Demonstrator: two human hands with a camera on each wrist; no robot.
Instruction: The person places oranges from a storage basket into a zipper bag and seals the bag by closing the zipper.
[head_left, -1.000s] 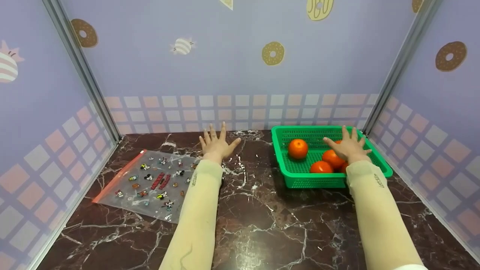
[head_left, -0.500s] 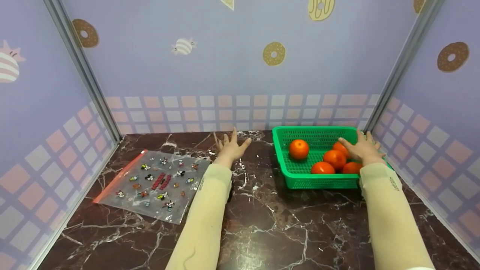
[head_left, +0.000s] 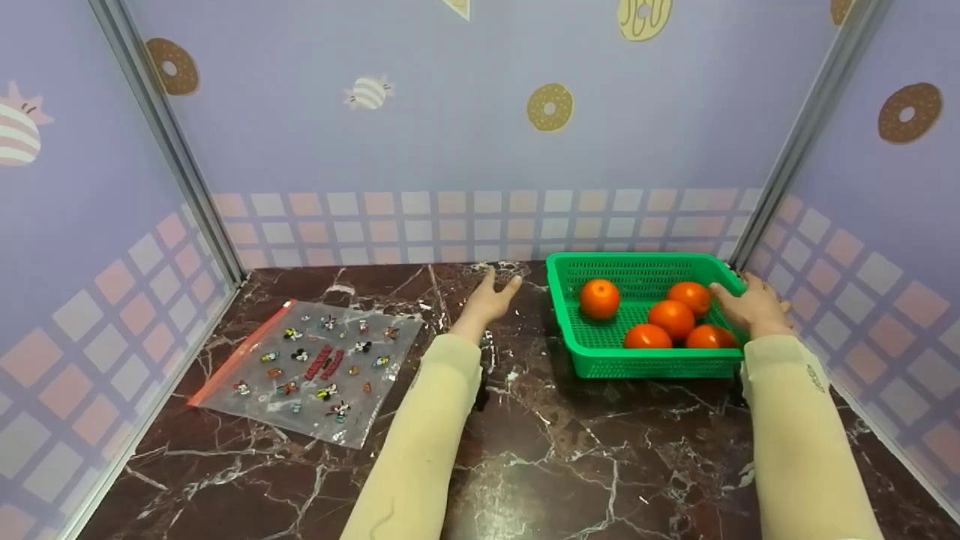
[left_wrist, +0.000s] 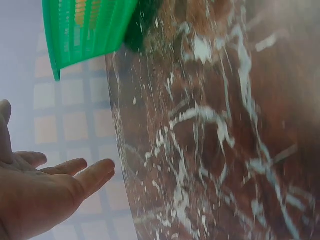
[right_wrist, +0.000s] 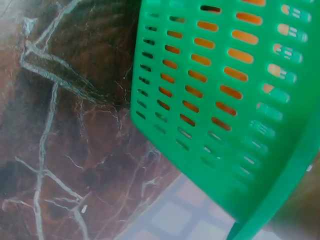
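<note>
Grip: left hand (head_left: 486, 304) spread, holding nothing, left of the basket (head_left: 652, 366); right hand (head_left: 754, 308), thumb and fingers apart, at its right rim, touch hard to tell.
Basket: table's (head_left: 540, 465) far right corner, mouth up, long axis along the back edge.
Fruit (head_left: 671, 320): five, kept together by basket walls.
Hands: either side, probably because the basket is wide.
Bag (head_left: 315, 397): flat near table's left edge.
</note>
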